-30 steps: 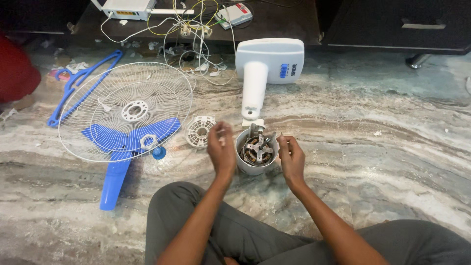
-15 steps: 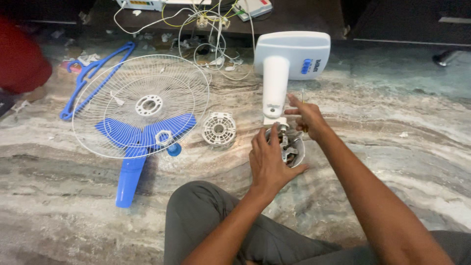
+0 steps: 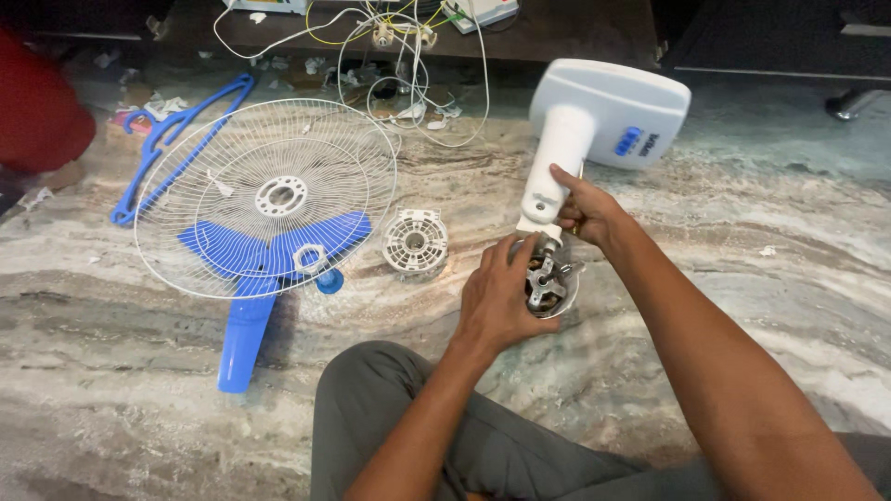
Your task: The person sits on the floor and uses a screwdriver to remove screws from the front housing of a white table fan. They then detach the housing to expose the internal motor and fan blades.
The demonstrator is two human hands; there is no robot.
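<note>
While the left hand's (image 3: 497,301) fingers cup the motor-filled white housing (image 3: 548,288), the right hand's (image 3: 585,209) clamp the fan neck (image 3: 557,158).

A round white wire fan guard (image 3: 264,197) lies flat on the marble floor (image 3: 761,306), over a blue fan blade (image 3: 251,264). Just right of it sits a small white vented cover (image 3: 415,243). A blue hanger (image 3: 176,139) lies beyond, and tangled wires (image 3: 399,65) trail near the dark cabinet (image 3: 770,37).
</note>
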